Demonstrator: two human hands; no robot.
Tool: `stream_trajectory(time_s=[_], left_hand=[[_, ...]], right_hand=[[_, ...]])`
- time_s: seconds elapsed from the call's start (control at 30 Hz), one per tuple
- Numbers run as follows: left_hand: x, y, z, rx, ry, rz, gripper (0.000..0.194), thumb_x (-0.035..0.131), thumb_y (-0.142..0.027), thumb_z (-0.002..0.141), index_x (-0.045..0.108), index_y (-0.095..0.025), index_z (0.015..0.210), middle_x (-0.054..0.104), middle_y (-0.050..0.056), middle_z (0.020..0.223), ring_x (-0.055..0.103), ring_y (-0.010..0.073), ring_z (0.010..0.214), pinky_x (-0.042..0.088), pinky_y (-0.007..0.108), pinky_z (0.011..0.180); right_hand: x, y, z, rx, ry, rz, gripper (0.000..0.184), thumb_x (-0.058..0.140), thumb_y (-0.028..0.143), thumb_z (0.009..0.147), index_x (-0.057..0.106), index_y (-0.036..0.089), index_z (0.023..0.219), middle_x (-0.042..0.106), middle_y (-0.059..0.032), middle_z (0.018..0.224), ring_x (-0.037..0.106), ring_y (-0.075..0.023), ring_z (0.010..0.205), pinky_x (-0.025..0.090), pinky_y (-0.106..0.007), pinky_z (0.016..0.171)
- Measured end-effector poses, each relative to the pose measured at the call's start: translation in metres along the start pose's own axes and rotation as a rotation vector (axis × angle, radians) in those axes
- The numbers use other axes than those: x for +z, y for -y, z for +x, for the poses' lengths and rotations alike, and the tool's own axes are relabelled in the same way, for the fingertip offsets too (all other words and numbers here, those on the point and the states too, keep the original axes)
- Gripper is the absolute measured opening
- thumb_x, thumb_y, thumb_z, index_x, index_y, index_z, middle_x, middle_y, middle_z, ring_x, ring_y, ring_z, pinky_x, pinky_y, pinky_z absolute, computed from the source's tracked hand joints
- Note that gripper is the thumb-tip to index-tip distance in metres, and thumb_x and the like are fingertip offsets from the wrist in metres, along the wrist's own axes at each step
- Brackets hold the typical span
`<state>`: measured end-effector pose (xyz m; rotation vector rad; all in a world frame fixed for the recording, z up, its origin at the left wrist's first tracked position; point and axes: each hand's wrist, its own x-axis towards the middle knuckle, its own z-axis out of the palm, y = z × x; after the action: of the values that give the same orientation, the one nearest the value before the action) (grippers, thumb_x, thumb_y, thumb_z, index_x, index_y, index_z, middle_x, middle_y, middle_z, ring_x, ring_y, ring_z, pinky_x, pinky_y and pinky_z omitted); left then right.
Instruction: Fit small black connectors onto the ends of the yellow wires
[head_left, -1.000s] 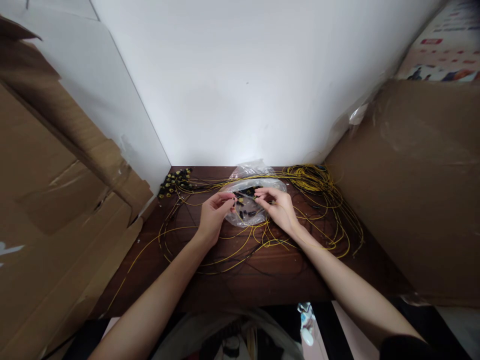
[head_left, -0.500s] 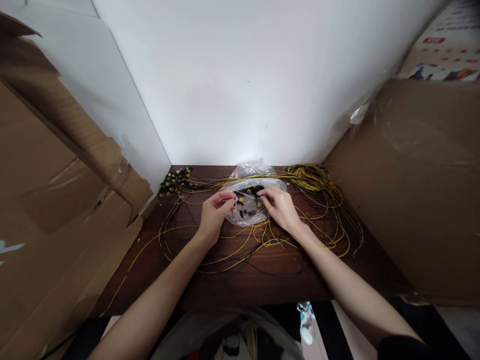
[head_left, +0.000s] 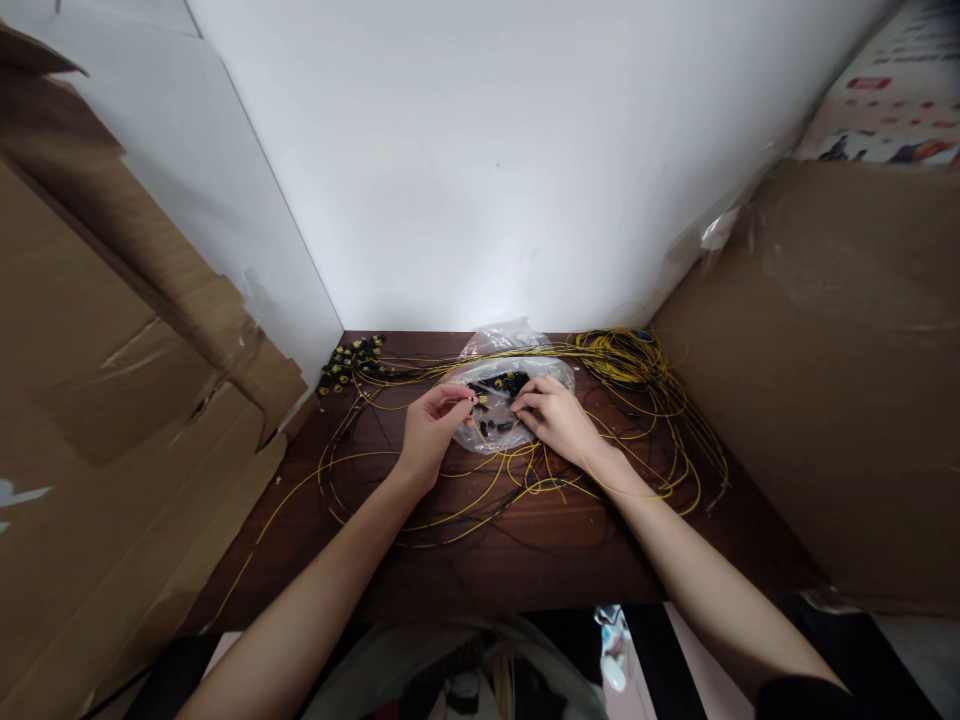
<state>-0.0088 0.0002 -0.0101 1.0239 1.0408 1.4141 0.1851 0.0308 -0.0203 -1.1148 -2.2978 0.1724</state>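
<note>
A clear plastic bag (head_left: pixel 480 436) lies spread on the dark wooden table, with small black connector pieces (head_left: pixel 504 427) and a few yellow ones loose in it. At the bag's left side my left hand (head_left: pixel 435 430) pinches a small black connector (head_left: pixel 472 400), mostly hidden by the fingertips. My right hand (head_left: pixel 555 415) is over the bag's right part, thumb and fingers pressed together. Whatever is between those fingertips is too small to make out. Thin yellow and black wires (head_left: pixel 536 470) trail across the table below the bag and between my forearms.
A coil of yellow wires (head_left: pixel 622 358) lies at the back right. Its strands run behind the bag to a cluster of black-and-yellow connectors (head_left: pixel 349 362) at the back left. Cardboard boxes (head_left: pixel 112 400) (head_left: pixel 817 400) flank the table, and a white panel (head_left: pixel 480 180) rises behind.
My right hand has shifted slightly down and toward me within the bag, away from the black pieces at its back. My left hand keeps its pinch and has barely moved.
</note>
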Motion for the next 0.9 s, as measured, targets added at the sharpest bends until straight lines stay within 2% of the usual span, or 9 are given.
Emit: stream_trajectory(time_s=[0.2, 0.3, 0.4, 0.5, 0.63, 0.9], left_hand=[[0.004, -0.005, -0.003, 0.029, -0.001, 0.041, 0.010, 0.068, -0.020, 0.062, 0.066, -0.015, 0.070, 0.065, 0.001, 0.073, 0.052, 0.0078, 0.056, 0.042, 0.020, 0.057], [0.006, -0.007, -0.005, 0.074, 0.015, 0.106, 0.008, 0.066, -0.020, 0.064, 0.065, -0.015, 0.070, 0.063, 0.001, 0.072, 0.053, 0.0083, 0.057, 0.043, 0.020, 0.057], [0.006, -0.005, -0.006, 0.131, 0.062, 0.164, 0.007, 0.065, -0.018, 0.066, 0.064, -0.016, 0.073, 0.063, 0.001, 0.075, 0.057, 0.0108, 0.066, 0.046, 0.021, 0.062], [0.006, 0.000, -0.006, 0.174, 0.087, 0.189, 0.012, 0.064, -0.017, 0.066, 0.062, -0.017, 0.078, 0.063, 0.003, 0.081, 0.060, 0.0137, 0.075, 0.048, 0.022, 0.065], [0.005, 0.004, -0.006, 0.177, 0.091, 0.193, 0.018, 0.065, -0.018, 0.066, 0.061, -0.017, 0.083, 0.063, 0.004, 0.084, 0.061, 0.0153, 0.079, 0.050, 0.024, 0.066], [0.006, 0.002, -0.009, 0.163, 0.093, 0.209, 0.015, 0.068, -0.019, 0.065, 0.064, -0.015, 0.080, 0.066, 0.004, 0.082, 0.062, 0.0146, 0.078, 0.050, 0.024, 0.071]], right_hand=[[-0.005, 0.009, 0.002, 0.010, -0.055, 0.130, 0.011, 0.053, 0.014, 0.081, 0.064, 0.018, 0.083, 0.060, -0.0070, 0.088, 0.055, -0.0202, 0.087, 0.045, -0.037, 0.079], [-0.005, 0.019, 0.004, 0.078, -0.130, 0.372, 0.010, 0.054, 0.019, 0.082, 0.063, 0.018, 0.085, 0.061, -0.0051, 0.083, 0.058, -0.0174, 0.078, 0.047, -0.033, 0.073], [-0.001, 0.031, 0.004, 0.187, -0.195, 0.663, 0.009, 0.062, 0.025, 0.077, 0.064, 0.017, 0.082, 0.062, -0.0035, 0.078, 0.060, -0.0144, 0.068, 0.050, -0.029, 0.065], [0.003, 0.041, 0.004, 0.228, -0.203, 0.835, 0.014, 0.066, 0.029, 0.073, 0.066, 0.018, 0.082, 0.062, -0.0036, 0.082, 0.062, -0.0139, 0.071, 0.052, -0.029, 0.069], [0.004, 0.047, 0.003, 0.211, -0.218, 0.864, 0.014, 0.065, 0.030, 0.074, 0.069, 0.021, 0.084, 0.061, -0.0038, 0.089, 0.062, -0.0135, 0.075, 0.053, -0.030, 0.073], [0.007, 0.046, 0.000, 0.189, -0.240, 0.827, 0.013, 0.066, 0.027, 0.075, 0.069, 0.020, 0.085, 0.062, -0.0036, 0.086, 0.061, -0.0131, 0.072, 0.053, -0.030, 0.071]])
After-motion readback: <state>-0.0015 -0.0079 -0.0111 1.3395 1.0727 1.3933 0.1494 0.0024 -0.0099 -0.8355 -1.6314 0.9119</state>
